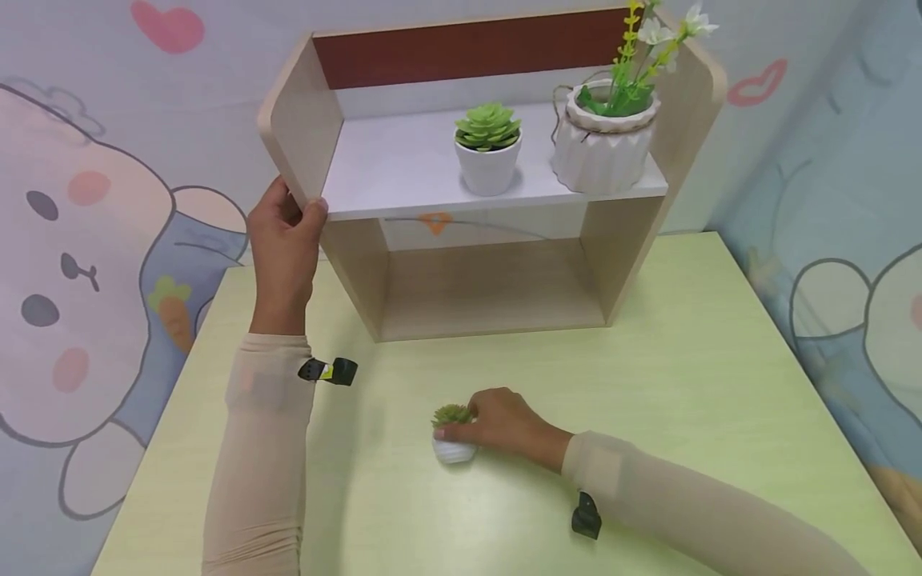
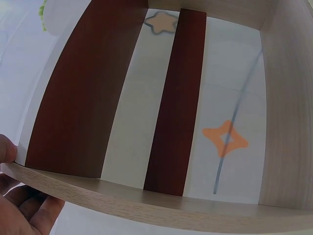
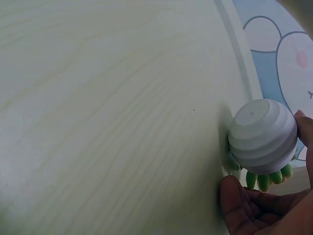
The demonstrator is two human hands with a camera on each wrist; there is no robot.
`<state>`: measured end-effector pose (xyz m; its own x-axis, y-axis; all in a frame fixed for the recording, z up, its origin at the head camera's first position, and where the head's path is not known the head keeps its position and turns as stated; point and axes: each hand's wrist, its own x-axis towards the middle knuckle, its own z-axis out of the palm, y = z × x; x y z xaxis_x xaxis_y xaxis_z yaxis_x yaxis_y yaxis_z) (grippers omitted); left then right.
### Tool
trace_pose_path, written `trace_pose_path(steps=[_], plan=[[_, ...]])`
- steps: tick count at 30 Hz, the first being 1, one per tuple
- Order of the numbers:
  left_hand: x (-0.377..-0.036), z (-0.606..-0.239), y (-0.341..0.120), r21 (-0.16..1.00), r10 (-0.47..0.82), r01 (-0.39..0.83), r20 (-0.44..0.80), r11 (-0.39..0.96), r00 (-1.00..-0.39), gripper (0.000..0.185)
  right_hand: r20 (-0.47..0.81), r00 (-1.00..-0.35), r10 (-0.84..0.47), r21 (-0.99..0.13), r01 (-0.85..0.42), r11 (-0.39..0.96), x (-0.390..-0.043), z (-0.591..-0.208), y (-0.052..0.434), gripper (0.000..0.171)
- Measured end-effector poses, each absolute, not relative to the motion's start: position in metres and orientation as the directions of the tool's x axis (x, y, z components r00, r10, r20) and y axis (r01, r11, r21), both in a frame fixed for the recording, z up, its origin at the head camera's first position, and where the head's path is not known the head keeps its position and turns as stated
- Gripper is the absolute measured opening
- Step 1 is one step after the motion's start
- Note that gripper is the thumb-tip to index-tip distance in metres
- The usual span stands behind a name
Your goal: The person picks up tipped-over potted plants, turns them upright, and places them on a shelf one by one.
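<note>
My left hand (image 1: 284,256) grips the left side panel of a small wooden shelf (image 1: 396,168), its thumb at the front corner of the upper board. The left wrist view has these fingers (image 2: 46,213) round the panel's edge. In front of the shelf, my right hand (image 1: 507,424) holds a small succulent in a round white ridged pot (image 1: 454,450) between thumb and fingers. The right wrist view shows the pot's base (image 3: 252,112) and green leaves (image 3: 264,182) beside the hand. Whether the pot touches the table cannot be told.
On the upper board stand a green succulent in a plain white pot (image 1: 488,168) and a fluted white pot (image 1: 603,156) with artificial flowers. The shelf rests at the back of a pale yellow-green table (image 1: 691,384). A cartoon-printed cloth (image 1: 94,264) hangs behind.
</note>
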<state>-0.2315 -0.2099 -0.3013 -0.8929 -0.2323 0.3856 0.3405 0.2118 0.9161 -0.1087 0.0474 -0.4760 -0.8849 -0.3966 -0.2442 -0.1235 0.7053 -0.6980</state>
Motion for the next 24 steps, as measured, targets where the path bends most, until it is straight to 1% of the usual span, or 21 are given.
trace_pose_path(steps=[6, 16, 20, 24], plan=[[-0.232, -0.300, -0.209, 0.914, -0.228, 0.357, 0.396, 0.192, -0.890, 0.045, -0.248, -0.881, -0.404, -0.697, -0.128, 0.706, -0.109, -0.476, 0.049, 0.059], [-0.233, -0.303, -0.210, 0.918, -0.239, 0.357, 0.391, 0.173, -0.889, 0.046, -0.281, -0.861, -0.424, -0.763, -0.068, 0.643, -0.109, -0.478, 0.057, 0.063], [-0.233, -0.303, -0.212, 0.920, -0.247, 0.359, 0.389, 0.158, -0.887, 0.045, -0.262, -0.855, -0.448, -0.790, -0.076, 0.608, -0.104, -0.480, 0.064, 0.066], [-0.232, -0.302, -0.211, 0.919, -0.245, 0.361, 0.391, 0.157, -0.887, 0.046, -0.209, -0.876, -0.434, -0.821, -0.083, 0.564, -0.098, -0.482, 0.076, 0.064]])
